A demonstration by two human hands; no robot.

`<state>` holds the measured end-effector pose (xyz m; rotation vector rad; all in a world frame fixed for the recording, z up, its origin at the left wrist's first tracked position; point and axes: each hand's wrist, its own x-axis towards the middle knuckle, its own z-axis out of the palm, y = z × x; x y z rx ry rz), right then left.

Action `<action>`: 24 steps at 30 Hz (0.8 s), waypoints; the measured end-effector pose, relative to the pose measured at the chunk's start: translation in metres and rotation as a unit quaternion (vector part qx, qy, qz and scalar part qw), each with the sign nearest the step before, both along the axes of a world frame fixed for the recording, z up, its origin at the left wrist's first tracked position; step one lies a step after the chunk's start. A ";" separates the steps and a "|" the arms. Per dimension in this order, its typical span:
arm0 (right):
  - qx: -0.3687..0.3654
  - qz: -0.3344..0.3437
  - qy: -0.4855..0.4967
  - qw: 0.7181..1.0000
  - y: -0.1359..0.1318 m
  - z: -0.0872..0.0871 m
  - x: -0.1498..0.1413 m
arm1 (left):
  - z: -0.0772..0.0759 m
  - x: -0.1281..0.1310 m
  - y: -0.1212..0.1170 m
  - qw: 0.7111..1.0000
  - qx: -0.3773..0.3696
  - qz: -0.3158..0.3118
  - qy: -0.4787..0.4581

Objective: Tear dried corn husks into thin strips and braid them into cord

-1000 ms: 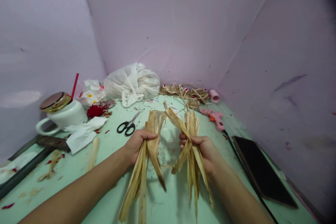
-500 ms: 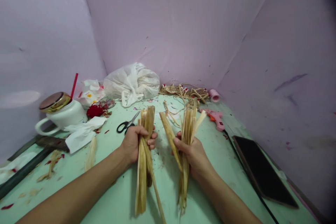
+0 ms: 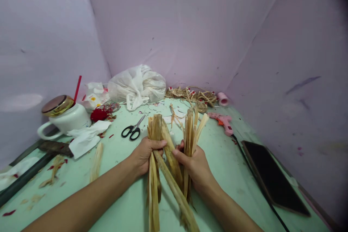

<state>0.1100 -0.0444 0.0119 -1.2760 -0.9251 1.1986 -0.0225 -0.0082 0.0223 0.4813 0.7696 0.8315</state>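
Observation:
My left hand (image 3: 149, 154) is closed round a bundle of dried, straw-coloured leaf strips (image 3: 154, 192), its thumb lying across the front. The strips stand roughly upright, ends jutting above and below the fist. One long strip slants from this hand down to the right. My right hand (image 3: 196, 165) grips a second bundle of dried leaf strips (image 3: 188, 134), with a pale strip fanning out at its top. Between the hands a wide strip (image 3: 171, 152) leans, touched by both thumbs; which hand bears it I cannot tell. Black-handled scissors (image 3: 132, 130) lie just beyond my left hand.
At left are a white mug (image 3: 69, 119), a hammer (image 3: 56, 148), tissue (image 3: 88, 137) and red yarn (image 3: 99, 114). A white plastic bag (image 3: 138, 85) and twine (image 3: 187, 94) line the back. A pink glue gun (image 3: 224, 123) and a black tablet-like slab (image 3: 274, 177) lie right.
My hands and both bundles have come closer together. The wide strip by my right thumb has swung left against the left bundle, and a long strip now slants below the left hand.

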 end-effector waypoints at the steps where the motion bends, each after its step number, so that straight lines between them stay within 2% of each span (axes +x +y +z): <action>1: 0.000 -0.001 0.007 1.000 0.000 0.001 0.000 | 0.001 0.000 -0.001 1.000 0.003 -0.001 -0.010; 5: -0.013 0.013 0.069 0.997 -0.002 0.005 0.000 | 0.002 0.000 -0.003 1.000 0.026 0.001 -0.015; 9: -0.065 0.079 0.149 0.984 -0.004 0.003 0.000 | -0.001 -0.001 -0.004 0.998 0.053 -0.029 -0.022; 12: -0.078 0.102 0.151 0.980 -0.004 0.000 0.001 | -0.005 -0.002 -0.005 0.993 0.090 -0.065 -0.030; 14: -0.086 0.109 0.147 0.979 -0.003 -0.001 0.002 | -0.007 -0.002 -0.005 0.992 0.107 -0.066 -0.020; 19: -0.108 0.101 0.161 0.976 -0.001 -0.001 0.004 | -0.004 -0.002 -0.006 0.992 0.101 -0.068 -0.012; 24: -0.084 0.088 0.161 0.979 0.001 0.000 0.005 | 0.001 -0.001 -0.006 0.994 0.096 -0.054 -0.005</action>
